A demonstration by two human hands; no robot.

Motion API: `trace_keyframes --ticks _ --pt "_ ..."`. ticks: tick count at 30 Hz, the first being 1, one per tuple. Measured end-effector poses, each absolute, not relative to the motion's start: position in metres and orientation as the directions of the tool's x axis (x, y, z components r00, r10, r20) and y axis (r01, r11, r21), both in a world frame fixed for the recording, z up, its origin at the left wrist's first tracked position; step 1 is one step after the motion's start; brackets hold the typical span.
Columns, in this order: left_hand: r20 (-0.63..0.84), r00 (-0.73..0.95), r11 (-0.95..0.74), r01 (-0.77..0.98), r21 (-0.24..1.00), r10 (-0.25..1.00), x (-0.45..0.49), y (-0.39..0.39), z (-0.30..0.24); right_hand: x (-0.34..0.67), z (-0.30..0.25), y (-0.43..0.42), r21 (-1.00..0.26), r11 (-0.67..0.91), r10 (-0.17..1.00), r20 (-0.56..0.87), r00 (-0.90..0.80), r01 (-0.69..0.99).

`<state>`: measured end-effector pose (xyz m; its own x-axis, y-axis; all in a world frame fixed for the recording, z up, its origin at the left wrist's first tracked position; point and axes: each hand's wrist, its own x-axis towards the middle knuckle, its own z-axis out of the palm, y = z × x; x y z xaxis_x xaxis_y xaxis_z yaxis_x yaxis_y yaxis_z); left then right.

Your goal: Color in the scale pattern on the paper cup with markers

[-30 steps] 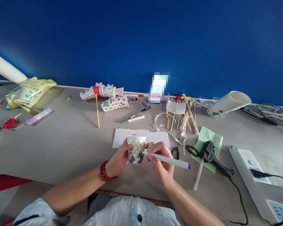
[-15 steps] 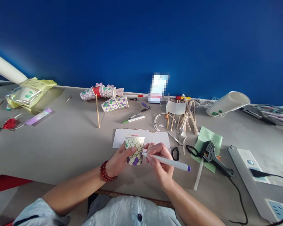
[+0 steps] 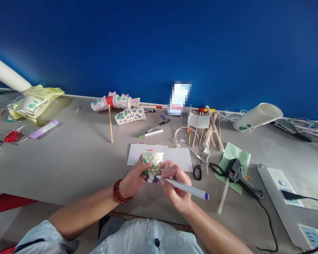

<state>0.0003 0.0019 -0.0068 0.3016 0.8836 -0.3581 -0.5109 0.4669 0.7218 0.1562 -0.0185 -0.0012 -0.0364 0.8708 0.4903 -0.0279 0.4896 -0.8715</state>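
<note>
My left hand [image 3: 134, 178] is wrapped round a paper cup [image 3: 154, 160], thumb across its front. Green scale outlines cover the cup, and several scales near its base are coloured purple. A white marker [image 3: 185, 187] with a purple end is pinched in my right hand [image 3: 177, 187]. The marker's tip meets the lower part of the cup, over the purple scales. Beneath and behind the cup lies a white sheet of card [image 3: 175, 157] with a torn far edge.
Scissors [image 3: 198, 172] and a glue gun [image 3: 238, 173] on green paper [image 3: 229, 151] lie to the right, beside a power strip [image 3: 278, 204]. Farther back are a cup fish on a stick [image 3: 110, 123], two joined patterned cups [image 3: 129, 115], pens [image 3: 151, 133], wooden sticks [image 3: 210, 132] and stacked cups [image 3: 257, 116].
My right hand has moved slightly left and down, carrying the marker's tip lower on the cup. The cup has turned a little in my left hand and sits slightly farther right.
</note>
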Motion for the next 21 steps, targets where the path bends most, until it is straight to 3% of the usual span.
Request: trace_keyframes --ticks 21 --pt "-0.365 0.302 0.473 -0.509 0.720 0.881 -0.0002 -0.0020 -0.0040 0.1554 -0.0058 -0.0193 -0.870 0.492 0.871 0.491 -0.028 0.038"
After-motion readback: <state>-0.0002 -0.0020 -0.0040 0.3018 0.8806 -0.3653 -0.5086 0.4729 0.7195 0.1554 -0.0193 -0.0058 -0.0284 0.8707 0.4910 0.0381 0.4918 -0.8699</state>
